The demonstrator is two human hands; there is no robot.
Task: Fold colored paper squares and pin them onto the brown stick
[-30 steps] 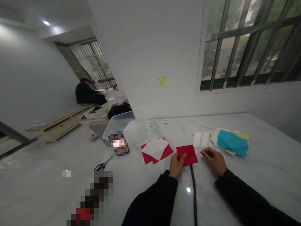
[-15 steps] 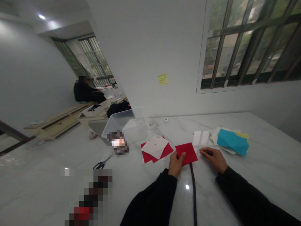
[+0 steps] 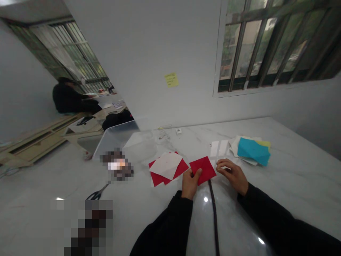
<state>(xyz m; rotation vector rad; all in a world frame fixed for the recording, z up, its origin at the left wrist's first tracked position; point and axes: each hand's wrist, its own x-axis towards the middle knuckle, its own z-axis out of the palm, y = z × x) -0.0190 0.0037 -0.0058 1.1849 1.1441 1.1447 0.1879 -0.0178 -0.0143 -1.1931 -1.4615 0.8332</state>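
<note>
My left hand (image 3: pixel 190 183) is closed on a folded square of red paper (image 3: pixel 204 167), with the thumb pressed on its front near the lower left. Just right of the paper is my right hand (image 3: pixel 233 176), its fingers bent, with a gap between thumb and forefinger and nothing visible in it. Left of the held square, white paper (image 3: pixel 166 165) cut to a diamond lies on top of red sheets (image 3: pixel 182 168) on the table. A dark strap or cord (image 3: pixel 214 217) runs from beneath the held paper toward me.
Blue paper (image 3: pixel 253 151) tops a stack of white and yellow sheets at the right. Scissors (image 3: pixel 96 195) lie at the left, near a clear plastic bin (image 3: pixel 117 133) and blurred-out patches. A yellow note (image 3: pixel 171 80) sticks to the wall; a person (image 3: pixel 70 97) sits far left.
The view has turned slightly, shifting the table items left. My right hand has come closer to the red paper's right edge, its fingers raised. My left hand keeps its hold, with the paper tilted a little.
</note>
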